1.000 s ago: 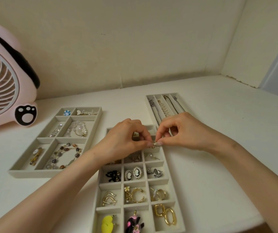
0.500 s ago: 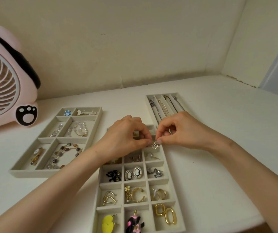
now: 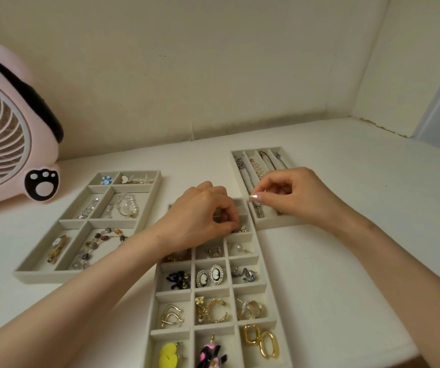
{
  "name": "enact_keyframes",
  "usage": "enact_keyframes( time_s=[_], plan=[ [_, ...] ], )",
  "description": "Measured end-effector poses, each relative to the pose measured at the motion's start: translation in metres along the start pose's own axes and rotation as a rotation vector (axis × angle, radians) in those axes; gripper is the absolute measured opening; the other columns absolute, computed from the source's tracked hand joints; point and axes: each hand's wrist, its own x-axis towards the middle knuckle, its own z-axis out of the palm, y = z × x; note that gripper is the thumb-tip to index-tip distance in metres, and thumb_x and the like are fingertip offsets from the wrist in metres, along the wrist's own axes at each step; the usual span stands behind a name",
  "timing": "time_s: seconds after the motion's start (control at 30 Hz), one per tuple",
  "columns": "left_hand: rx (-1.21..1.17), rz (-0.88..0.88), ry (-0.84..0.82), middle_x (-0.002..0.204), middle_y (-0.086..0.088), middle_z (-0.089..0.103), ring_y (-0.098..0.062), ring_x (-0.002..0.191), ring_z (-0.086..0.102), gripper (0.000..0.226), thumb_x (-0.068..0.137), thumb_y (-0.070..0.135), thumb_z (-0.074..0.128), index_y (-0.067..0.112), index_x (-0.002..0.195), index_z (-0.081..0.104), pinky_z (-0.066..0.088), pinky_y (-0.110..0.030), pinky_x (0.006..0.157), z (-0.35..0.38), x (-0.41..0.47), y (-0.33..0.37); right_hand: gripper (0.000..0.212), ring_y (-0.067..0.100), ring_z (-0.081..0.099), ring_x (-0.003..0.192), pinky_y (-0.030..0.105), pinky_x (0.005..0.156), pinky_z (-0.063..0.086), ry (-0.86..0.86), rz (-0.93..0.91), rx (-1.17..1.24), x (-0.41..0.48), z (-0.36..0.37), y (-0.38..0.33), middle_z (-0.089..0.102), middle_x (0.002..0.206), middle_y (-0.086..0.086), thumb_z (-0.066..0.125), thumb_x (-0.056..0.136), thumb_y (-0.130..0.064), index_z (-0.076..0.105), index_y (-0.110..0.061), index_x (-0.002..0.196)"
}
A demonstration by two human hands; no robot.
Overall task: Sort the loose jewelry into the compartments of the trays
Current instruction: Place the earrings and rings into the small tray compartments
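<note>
On a white tabletop [image 3: 346,235] against cream walls, a grid tray [image 3: 244,258] of earrings was laid between two other trays. A small sparkly earring [image 3: 241,229] was pinched by the curled fingers of the left hand [image 3: 200,216], low in a right-column compartment near the far end. The right hand [image 3: 298,192] was held above the necklace tray [image 3: 277,221], thumb and forefinger pressed together; whether anything was gripped could not be told. Released carelessly, the earring could be flicked into the pearl stud [image 3: 237,247] compartment alongside, or dragged out on a fingertip.
</note>
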Motion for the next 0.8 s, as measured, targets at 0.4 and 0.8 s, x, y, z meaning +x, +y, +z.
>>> enact_keyframes(
  time_s=[0.4,0.8],
  plan=[
    [0.114,0.012,0.049,0.07,0.017,0.045,-0.007,0.076,0.039,0.005,0.077,0.036,0.068,0.031,0.078,0.066,0.028,-0.024,0.068,0.002,0.003,0.0,0.007,0.01,0.047,0.056,0.024,0.056,0.042,0.045,-0.031,0.086,-0.003,0.002,0.002,0.055,0.061,0.001,0.073,0.08,-0.016,0.07,-0.018,0.074],
    [0.037,-0.028,0.051,0.074,0.014,0.047,-0.001,0.08,0.041,0.04,0.067,0.047,0.031,0.04,0.085,0.066,0.031,-0.016,0.067,-0.009,-0.01,-0.009,0.03,0.004,0.04,0.055,0.015,0.059,0.032,-0.112,-0.069,-0.185,-0.007,0.002,-0.01,0.054,0.069,-0.012,0.058,0.08,-0.002,0.075,-0.027,0.078]
  ],
)
